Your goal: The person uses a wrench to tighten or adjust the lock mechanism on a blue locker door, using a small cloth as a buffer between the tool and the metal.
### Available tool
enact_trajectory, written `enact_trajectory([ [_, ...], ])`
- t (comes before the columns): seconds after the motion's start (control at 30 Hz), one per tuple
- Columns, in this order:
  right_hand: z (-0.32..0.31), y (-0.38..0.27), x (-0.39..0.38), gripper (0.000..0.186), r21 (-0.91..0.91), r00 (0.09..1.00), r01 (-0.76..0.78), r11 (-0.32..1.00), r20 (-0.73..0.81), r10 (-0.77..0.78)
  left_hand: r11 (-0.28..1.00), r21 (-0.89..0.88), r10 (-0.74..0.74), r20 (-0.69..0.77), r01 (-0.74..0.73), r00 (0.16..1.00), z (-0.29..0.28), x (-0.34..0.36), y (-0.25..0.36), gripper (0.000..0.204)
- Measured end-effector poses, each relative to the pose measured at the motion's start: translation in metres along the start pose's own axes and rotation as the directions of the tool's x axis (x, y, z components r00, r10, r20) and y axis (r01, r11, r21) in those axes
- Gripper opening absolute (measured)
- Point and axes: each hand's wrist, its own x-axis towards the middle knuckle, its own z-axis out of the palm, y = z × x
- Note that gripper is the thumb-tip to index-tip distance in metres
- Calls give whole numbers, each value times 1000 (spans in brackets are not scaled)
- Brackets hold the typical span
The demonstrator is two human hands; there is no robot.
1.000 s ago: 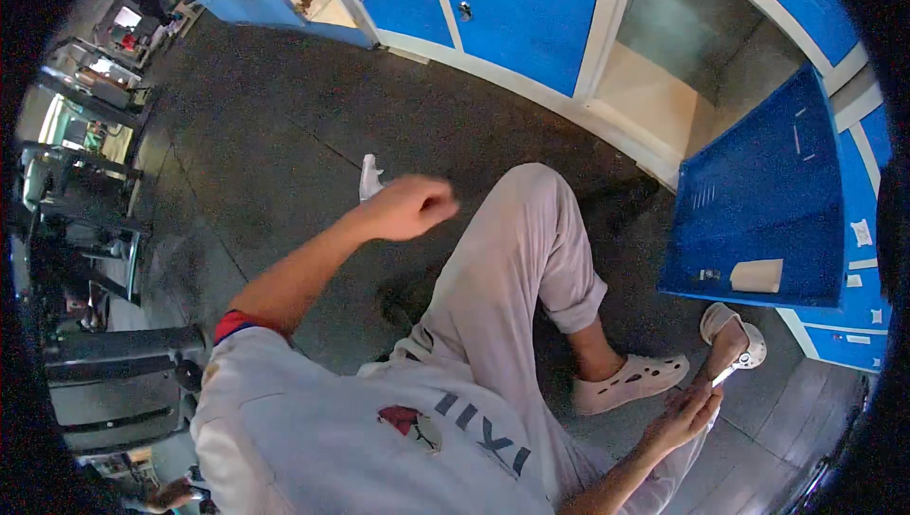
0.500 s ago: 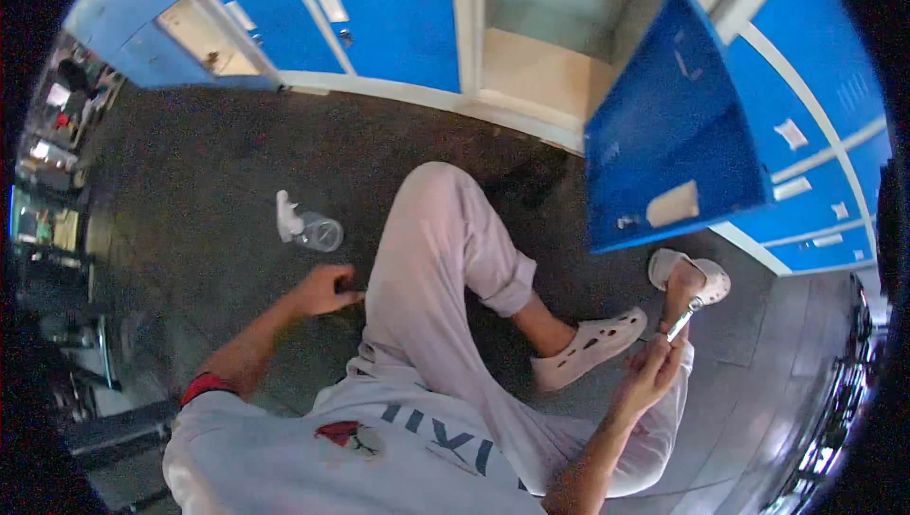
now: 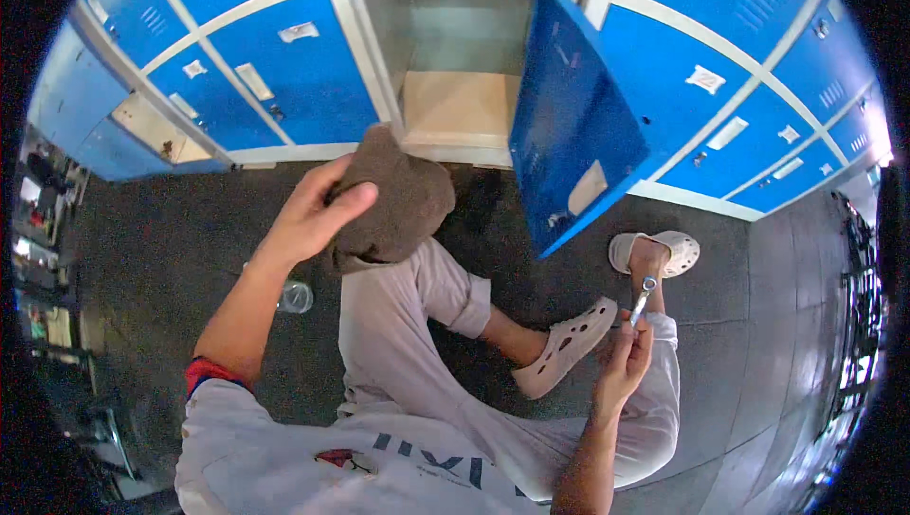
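My left hand [image 3: 313, 212] grips a brown cloth [image 3: 408, 207] over my raised knee, in front of an open locker compartment [image 3: 455, 103] with a beige floor. Its blue door [image 3: 573, 108] stands swung out toward me on the right. My right hand [image 3: 621, 363] holds a metal wrench-like tool [image 3: 642, 302] upright over my right lower leg. A clear plastic bottle [image 3: 295, 296] is on the floor beside my left forearm, partly hidden by it.
Rows of blue lockers [image 3: 682, 108] curve across the top, one more compartment [image 3: 142, 126] open at left. My feet, in pale clogs [image 3: 559, 354], rest on the dark tiled floor [image 3: 720, 344]. Equipment lines both dim side edges.
My left hand has come up from beside my left thigh and now holds the brown cloth above the knee. The view has swung toward the lockers. My right hand still holds the tool.
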Motion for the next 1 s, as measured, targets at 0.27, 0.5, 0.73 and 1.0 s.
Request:
enact_trajectory([
  [0.27, -5, 0, 3, 13, -51, 1000, 14, 999, -27, -16, 514, 587, 603, 272, -626, 750, 50, 71, 11, 24],
  [0.5, 1, 1, 3, 14, -71, 999, -31, 997, -9, 31, 674, 635, 435, 72, -378, 897, 96, 104, -74, 22],
  [0.73, 8, 7, 0, 15, -117, 998, -65, 991, 4, 66, 569, -678, -441, 226, 465, 868, 173, 100, -132, 15],
  [1.0, 17, 5, 2, 10, -88, 979, -186, 979, 65, 192, 153, -882, -167, 421, 445, 892, 208, 81, -136, 14],
])
